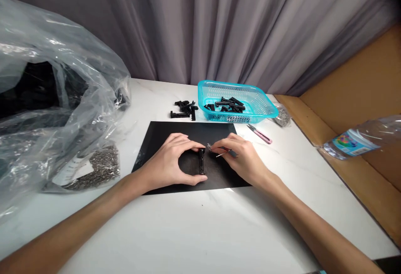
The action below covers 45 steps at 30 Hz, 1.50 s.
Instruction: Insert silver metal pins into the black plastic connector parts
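- Head view: left hand [171, 163] pinches black plastic clip [201, 162] by both ends, upright on black mat [163, 136], mid-table.
- Right hand [242, 157] fingertips closed on small metal chain [209, 147] and thin pin [223, 153].
- Clip appears light, rigid; grip ends.

basket [250, 113] behind mat [156, 148] | bag [56, 98] left | bottle [360, 140] right

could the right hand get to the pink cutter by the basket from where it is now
Probably yes. The pink cutter lies on bare table just beyond the right hand, nothing between them. That hand already pinches a thin metal piece, so it may need to set that down.
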{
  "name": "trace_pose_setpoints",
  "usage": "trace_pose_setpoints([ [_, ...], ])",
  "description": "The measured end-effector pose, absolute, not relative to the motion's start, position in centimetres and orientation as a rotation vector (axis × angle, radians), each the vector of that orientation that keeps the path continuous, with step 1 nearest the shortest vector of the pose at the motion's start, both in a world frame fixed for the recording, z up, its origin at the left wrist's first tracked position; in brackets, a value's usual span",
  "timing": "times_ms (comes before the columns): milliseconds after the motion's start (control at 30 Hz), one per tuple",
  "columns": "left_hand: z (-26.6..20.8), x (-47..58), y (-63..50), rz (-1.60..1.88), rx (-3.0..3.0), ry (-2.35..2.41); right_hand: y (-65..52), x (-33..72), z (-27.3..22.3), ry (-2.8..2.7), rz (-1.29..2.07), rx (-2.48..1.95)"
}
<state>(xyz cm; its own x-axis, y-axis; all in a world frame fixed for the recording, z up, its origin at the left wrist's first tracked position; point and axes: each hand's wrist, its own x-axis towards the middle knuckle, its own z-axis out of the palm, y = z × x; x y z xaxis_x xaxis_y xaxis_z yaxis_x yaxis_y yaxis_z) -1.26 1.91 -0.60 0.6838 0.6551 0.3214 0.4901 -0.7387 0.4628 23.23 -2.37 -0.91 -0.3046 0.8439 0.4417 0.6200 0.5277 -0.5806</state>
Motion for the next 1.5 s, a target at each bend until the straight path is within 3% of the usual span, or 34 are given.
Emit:
trace_pose_setpoints([
  [467,-1.2,-1.3,2.2,0.726,2.515,0.946,-1.8,20.6,-1.4,-1.659,0.772,-1.137],
  [700,-1.0,-1.2,1.7,0.677,2.428,0.984,-2.2,20.0,-1.5,-1.717,0.568,-1.197],
  [1033,-0.7,-0.9,1.5,0.705,2.413,0.985,-2.9,19.2,-2.6,-1.971,0.007,-1.307],
  [1500,-1.1,-0.9,1.6,0.723,2.407,0.978,-3.0,19.6,-2.9,-1.993,0.022,-1.227],
])
